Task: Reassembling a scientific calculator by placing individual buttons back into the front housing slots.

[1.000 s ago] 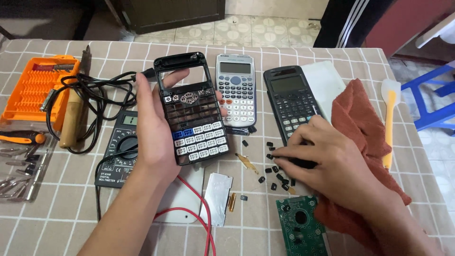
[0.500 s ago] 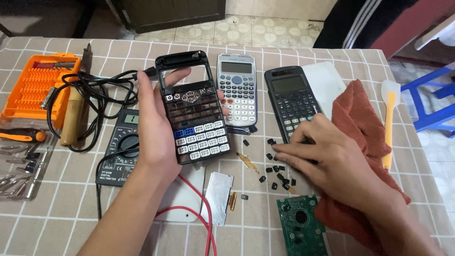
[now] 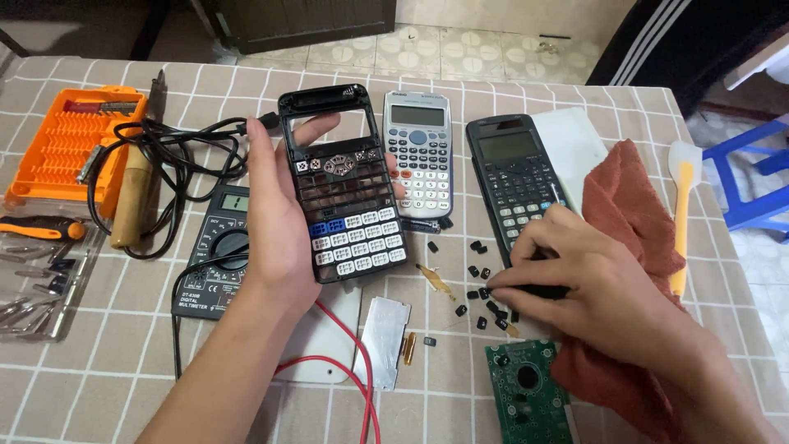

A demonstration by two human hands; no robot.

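My left hand (image 3: 275,210) holds up a black calculator front shell (image 3: 341,185) with an empty screen window and white keys in its lower rows. My right hand (image 3: 575,271) rests on the table, fingertips pinched at a scatter of small black key caps (image 3: 477,271) beside a black calculator (image 3: 514,177). A silver calculator (image 3: 419,156) lies between the shell and the black calculator. A green circuit board (image 3: 526,390) lies just below my right hand.
A multimeter (image 3: 218,247) with red and black leads, a soldering iron (image 3: 136,193), an orange bit case (image 3: 70,148) and loose tools sit at the left. A metal plate (image 3: 384,337), a red cloth (image 3: 637,222) and a yellow-handled spatula (image 3: 682,205) lie around.
My right hand's fingertips have drawn closer onto the small black key caps. The left hand with the shell has barely moved.
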